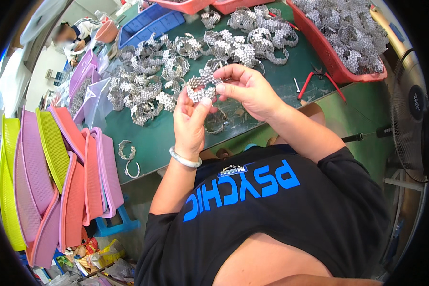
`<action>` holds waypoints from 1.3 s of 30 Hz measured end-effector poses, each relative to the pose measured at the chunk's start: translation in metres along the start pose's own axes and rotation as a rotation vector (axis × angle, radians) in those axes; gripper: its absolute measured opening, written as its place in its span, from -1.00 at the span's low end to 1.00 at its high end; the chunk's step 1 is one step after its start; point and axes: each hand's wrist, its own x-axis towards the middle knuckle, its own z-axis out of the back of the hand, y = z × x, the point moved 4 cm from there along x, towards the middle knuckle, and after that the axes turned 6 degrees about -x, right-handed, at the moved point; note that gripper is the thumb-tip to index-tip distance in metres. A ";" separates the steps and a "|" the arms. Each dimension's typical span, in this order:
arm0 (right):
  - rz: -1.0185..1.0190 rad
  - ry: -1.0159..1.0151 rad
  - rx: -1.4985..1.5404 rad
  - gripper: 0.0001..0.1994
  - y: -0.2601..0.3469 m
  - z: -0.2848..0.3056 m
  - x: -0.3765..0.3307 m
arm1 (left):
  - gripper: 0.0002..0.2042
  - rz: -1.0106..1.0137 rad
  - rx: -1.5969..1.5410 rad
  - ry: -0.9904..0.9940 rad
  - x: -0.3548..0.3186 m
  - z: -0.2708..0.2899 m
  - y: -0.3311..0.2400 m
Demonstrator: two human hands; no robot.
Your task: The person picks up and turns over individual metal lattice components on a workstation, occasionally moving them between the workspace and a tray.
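Over the near part of the green table (157,151), both hands grip one silver cuff bracelet (195,95) with a knobbly, studded surface. My left hand (189,121) has it between thumb and fingers from below. From the right, my right hand (252,93) pinches the cuff's other side with thumb and forefinger. Many similar silver cuffs (140,90) lie heaped just beyond my hands. Another silver cuff (215,125) rests on the table beneath them. A small cuff (127,149) and a thin ring-like band (132,169) lie near the left table edge.
Red-handled pliers (308,86) lie at right, near a red bin (338,71) full of silver pieces. Blue baskets (150,26) stand at the back. Stacked coloured baskets (47,176) fill the left side. A fan (410,109) stands far right. Another person (81,31) sits far left.
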 end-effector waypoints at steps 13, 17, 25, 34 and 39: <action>-0.007 -0.041 -0.104 -0.72 0.001 0.001 -0.003 | -0.69 0.067 -0.083 -0.004 -0.003 0.000 0.004; -0.011 -0.059 -0.175 -0.72 0.000 0.003 -0.003 | -0.71 0.115 -0.174 0.005 -0.003 0.001 0.008; -0.008 -0.052 -0.238 -0.70 0.002 0.002 -0.006 | -0.69 0.176 -0.185 0.001 -0.003 0.007 0.013; 0.005 -0.053 -0.252 -0.71 0.001 0.002 -0.007 | -0.71 0.245 -0.299 -0.028 -0.004 0.010 0.016; 0.020 -0.045 -0.239 -0.71 0.000 0.002 -0.007 | -0.66 0.252 -0.295 -0.010 -0.004 0.014 0.018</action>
